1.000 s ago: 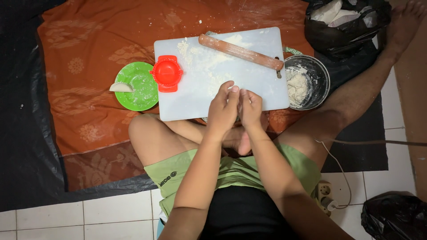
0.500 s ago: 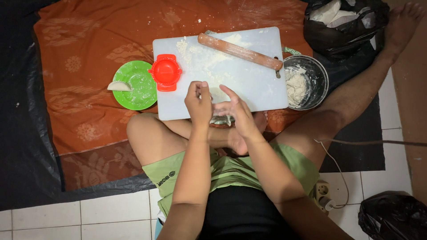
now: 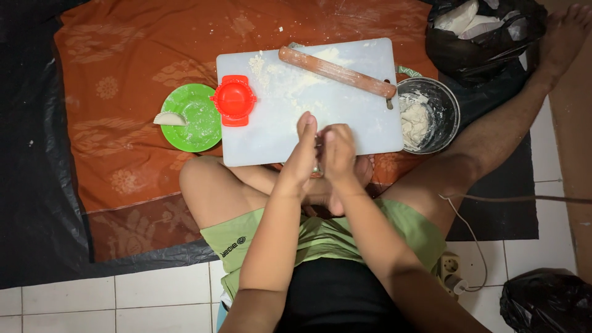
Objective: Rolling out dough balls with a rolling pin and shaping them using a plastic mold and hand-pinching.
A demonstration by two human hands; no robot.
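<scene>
**Hands pressed together at the near edge of the board**

The left hand (image 3: 302,154) and right hand (image 3: 338,154) stand palm to palm, fingers pointing away from the body, over the near edge of the white board (image 3: 277,132). Something small sits between the palms; only a sliver shows, too little to tell what it is or which way it points. Whether the hands grip it or merely press on it cannot be told.

Beyond the hands and to their right, a wooden rolling pin (image 3: 336,72) lies on the board, its long axis running slantwise from the far left down towards the right, the right end reaching the board's edge near a metal bowl (image 3: 444,108). The bowl, well right of the hands, holds a lump of dough (image 3: 414,120).

Left of the hands, a red dumpling press (image 3: 234,100) lies shut at the board's left edge, overlapping a green plate (image 3: 197,126). A folded dumpling (image 3: 169,118) rests on the plate's far-left rim.

The board is dusted with flour. It lies on an orange patterned cloth (image 3: 123,68), spread over a black sheet (image 3: 31,185) on a white tiled floor (image 3: 154,302). The person sits cross-legged, one leg stretched out right. A black bag (image 3: 481,43) holding white stuff sits far right beyond the bowl.
</scene>
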